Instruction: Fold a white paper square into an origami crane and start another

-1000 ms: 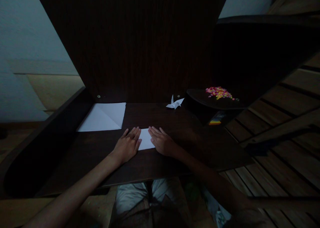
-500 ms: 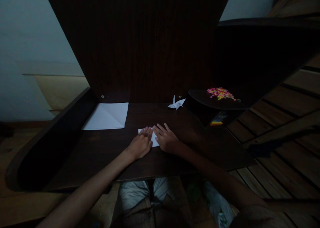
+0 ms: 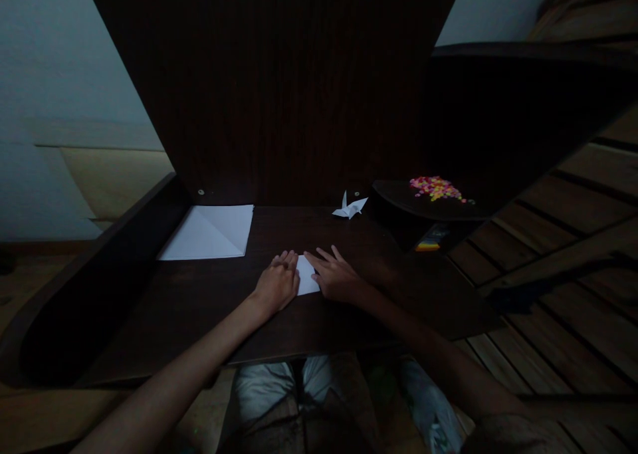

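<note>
A small folded piece of white paper (image 3: 306, 278) lies on the dark desk in front of me, partly covered by my fingers. My left hand (image 3: 278, 282) rests palm down over its left side, fingers close together and lying flat. On the right edge, my right hand (image 3: 335, 276) touches the paper with its index finger and thumb, its other fingers spread. Behind the hands stands a white origami crane (image 3: 350, 207) near the desk's back panel. A stack of white paper sheets (image 3: 209, 231) with a diagonal crease on top lies to the left.
A raised dark shelf (image 3: 393, 191) at the right carries a pile of small colourful pieces (image 3: 434, 188). Under it sits a small item with a yellow edge (image 3: 428, 244). A dark side wall (image 3: 100, 274) bounds the desk (image 3: 199, 321) on the left.
My hands have moved slightly apart, showing more of the paper between them. My left hand has shifted a little to the left, and the view has turned slightly.
</note>
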The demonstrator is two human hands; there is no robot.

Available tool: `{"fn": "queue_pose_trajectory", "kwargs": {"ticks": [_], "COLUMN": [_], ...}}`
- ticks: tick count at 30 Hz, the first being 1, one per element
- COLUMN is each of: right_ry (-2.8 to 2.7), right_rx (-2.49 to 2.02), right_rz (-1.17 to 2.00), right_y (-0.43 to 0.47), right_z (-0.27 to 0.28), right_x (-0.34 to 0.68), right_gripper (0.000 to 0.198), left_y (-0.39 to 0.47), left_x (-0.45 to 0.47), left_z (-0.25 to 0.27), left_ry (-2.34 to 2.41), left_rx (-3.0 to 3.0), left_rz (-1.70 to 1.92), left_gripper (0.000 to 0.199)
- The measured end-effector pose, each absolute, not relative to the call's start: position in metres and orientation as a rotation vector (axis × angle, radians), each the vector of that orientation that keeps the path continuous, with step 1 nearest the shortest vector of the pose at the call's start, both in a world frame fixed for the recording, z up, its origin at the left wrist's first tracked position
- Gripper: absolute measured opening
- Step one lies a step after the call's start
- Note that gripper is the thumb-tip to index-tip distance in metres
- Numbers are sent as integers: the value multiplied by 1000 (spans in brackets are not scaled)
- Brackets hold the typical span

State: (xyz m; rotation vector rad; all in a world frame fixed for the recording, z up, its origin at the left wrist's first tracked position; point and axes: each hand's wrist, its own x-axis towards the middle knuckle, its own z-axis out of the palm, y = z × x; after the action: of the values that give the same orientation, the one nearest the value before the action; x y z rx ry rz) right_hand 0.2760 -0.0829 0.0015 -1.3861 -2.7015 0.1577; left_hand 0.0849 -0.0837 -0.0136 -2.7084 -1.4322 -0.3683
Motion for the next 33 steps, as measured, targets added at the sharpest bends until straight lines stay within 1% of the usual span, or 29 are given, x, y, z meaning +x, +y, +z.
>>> {"fn": "queue_pose_trajectory", "kwargs": {"ticks": [4,7,14,19,24,26,28,30,31,33], "right_ry": [-2711,-2721,-2730,-2761,-2780,-2785,-2818,-2836,-2824,-2798], "right_rx": [-1390,-1445,-1533,-1475,-1536,-1502,-1477,-1505,-1532,-1446], "right_rz": [113,54,-121,-16,-18,-3,54,155,207,229], "right_y": [-85,-87,-79,-49,-20,-13,-10,-10,-11,-14], "right_z": [5,6,0,-3,0,1,1,1,0,-4], "right_x": [273,263,247,254,248,248,253,264,270,281], "right_gripper": [60,63,65,60,62,66,74,81,80,70], "left_y": [-80,-80,-77,-73,-63,-55,-48,-42,-39,-36], "left_x": [68,56,23,17,27,30,33,34,34,35], "left_z": [-9,-5,-10,-12,-4,0,5,9,11,12], "left_ry": [-1406,-1387,-1347,-1245,-1152,-1187,-1196,-1116,-1065,-986], "left_rx": [-2739,-2746,-2756,-2835,-2913,-2897,-2896,-2950,-2982,-3025], "left_rz": [-308,-220,-227,-359,-482,-495,-494,-475,-463,-438], "left_gripper": [48,48,48,46,39,39,39,34,31,27]}}
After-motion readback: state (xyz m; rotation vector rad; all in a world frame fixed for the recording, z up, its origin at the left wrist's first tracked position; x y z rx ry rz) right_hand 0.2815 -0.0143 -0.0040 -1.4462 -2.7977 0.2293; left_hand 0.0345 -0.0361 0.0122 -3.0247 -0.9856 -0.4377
